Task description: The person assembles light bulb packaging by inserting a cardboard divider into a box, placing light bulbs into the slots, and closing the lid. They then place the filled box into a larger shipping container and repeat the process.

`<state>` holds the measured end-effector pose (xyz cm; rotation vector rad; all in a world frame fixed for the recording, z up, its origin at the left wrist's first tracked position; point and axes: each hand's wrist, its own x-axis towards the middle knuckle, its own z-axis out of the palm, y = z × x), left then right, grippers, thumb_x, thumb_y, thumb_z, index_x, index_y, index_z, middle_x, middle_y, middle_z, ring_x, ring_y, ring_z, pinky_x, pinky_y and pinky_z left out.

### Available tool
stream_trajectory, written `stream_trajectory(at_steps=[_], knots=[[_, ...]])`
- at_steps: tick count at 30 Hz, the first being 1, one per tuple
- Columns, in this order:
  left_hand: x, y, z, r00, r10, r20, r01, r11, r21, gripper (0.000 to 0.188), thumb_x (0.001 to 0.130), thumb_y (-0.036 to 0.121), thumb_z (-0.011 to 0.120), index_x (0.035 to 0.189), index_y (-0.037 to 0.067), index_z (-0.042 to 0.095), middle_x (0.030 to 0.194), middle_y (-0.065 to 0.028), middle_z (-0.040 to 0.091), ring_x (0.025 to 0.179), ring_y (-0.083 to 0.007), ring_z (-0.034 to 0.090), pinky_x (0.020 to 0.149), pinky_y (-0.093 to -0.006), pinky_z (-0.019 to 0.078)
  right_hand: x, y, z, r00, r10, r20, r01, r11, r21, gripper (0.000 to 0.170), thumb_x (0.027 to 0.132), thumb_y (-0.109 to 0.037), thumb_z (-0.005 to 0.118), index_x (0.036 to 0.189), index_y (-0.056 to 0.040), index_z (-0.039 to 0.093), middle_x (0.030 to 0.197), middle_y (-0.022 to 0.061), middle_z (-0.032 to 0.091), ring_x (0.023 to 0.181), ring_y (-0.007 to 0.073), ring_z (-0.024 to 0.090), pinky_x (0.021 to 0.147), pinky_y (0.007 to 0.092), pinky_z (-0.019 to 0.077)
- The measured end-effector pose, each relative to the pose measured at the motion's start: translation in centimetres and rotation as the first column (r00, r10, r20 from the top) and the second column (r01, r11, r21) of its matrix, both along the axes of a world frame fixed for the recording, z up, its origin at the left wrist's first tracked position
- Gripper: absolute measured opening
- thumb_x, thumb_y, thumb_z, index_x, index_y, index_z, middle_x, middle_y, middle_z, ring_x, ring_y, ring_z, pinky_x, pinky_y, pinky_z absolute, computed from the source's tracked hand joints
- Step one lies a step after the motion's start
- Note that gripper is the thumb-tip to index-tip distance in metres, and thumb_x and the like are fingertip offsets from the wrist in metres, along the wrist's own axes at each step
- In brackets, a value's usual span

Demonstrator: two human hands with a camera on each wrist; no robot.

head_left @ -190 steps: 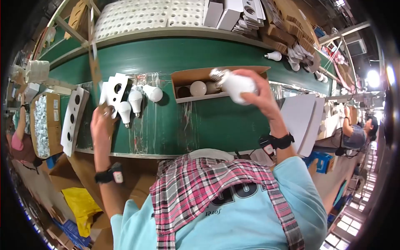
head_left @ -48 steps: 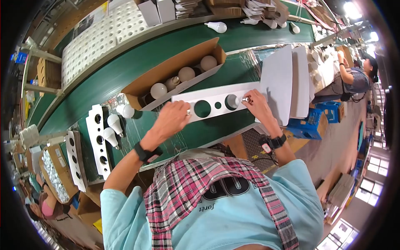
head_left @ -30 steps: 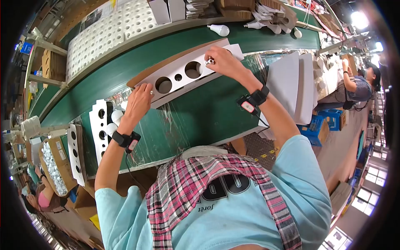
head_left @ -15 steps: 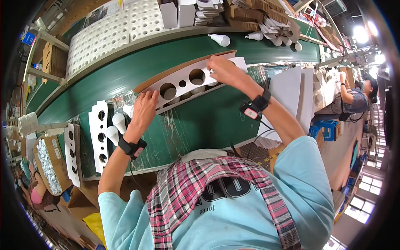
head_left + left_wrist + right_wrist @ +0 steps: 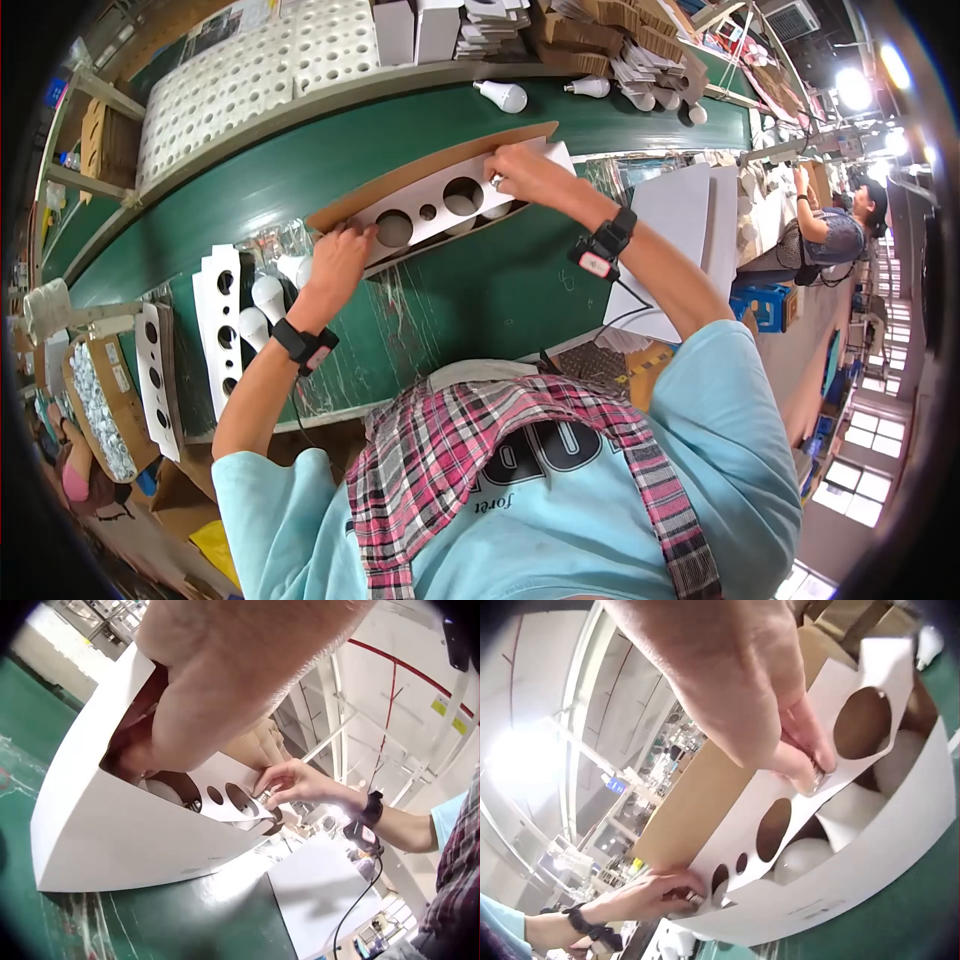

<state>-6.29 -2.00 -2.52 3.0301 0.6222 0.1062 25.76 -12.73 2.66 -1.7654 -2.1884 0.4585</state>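
A long carton with its brown flap raised stands on the green bench, light bulbs lying inside. A white card insert with large and small round holes sits tilted in its opening. My right hand pinches the metal screw base of a bulb at the insert's right part. At the other end my left hand reaches into the carton, its fingers around another metal screw base. In the left wrist view, the left fingertips are hidden inside the carton.
Loose bulbs and punched white inserts lie at the left. White card sheets rest at the right. Behind the bench stand foam trays with holes; more bulbs lie near the back ledge.
Both hands carried the insert from the bench front up to the carton and lowered it into the opening. Over the last half second it sank slightly further in.
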Motion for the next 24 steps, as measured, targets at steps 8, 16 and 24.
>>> stream_trajectory(at_steps=[8,16,24], knots=[[1.3,-1.1,1.5,0.984,0.077,-0.162,-0.090,0.993,-0.074,0.025,0.076,0.004,0.057,0.100,0.008,0.061,0.090,-0.0095,0.062,0.090,-0.0273,0.063,0.067,-0.0376,0.0522,-0.1,-0.7,-3.8,0.980,-0.047,0.194,0.073,0.989,-0.129,0.021,0.072,-0.005,0.064,0.092,-0.0011,0.061,0.092,0.0165,0.061,0.093,0.0346,0.059,0.079,0.0430,0.0490],[4.2,-2.6,1.2,0.904,0.425,0.046,-0.233,0.580,-0.781,0.035,0.080,0.003,0.052,0.115,0.000,0.048,0.091,-0.0152,0.066,0.074,-0.0294,0.066,0.064,-0.0377,0.0500,-1.1,-1.9,-4.2,0.976,-0.039,0.214,0.024,0.997,0.073,0.017,0.074,0.004,0.054,0.090,0.0006,0.056,0.099,0.0169,0.055,0.094,0.0326,0.058,0.073,0.0391,0.0530],[6.1,-3.2,2.1,0.823,0.566,-0.043,-0.207,0.229,-0.951,0.037,0.080,0.005,0.055,0.116,0.002,0.050,0.100,-0.0141,0.062,0.078,-0.0246,0.066,0.069,-0.0330,0.0517,-0.2,-1.8,-4.4,0.989,-0.062,0.136,0.068,0.997,-0.036,0.021,0.074,-0.002,0.060,0.094,-0.0007,0.057,0.103,0.0157,0.057,0.098,0.0314,0.058,0.076,0.0404,0.0519]])
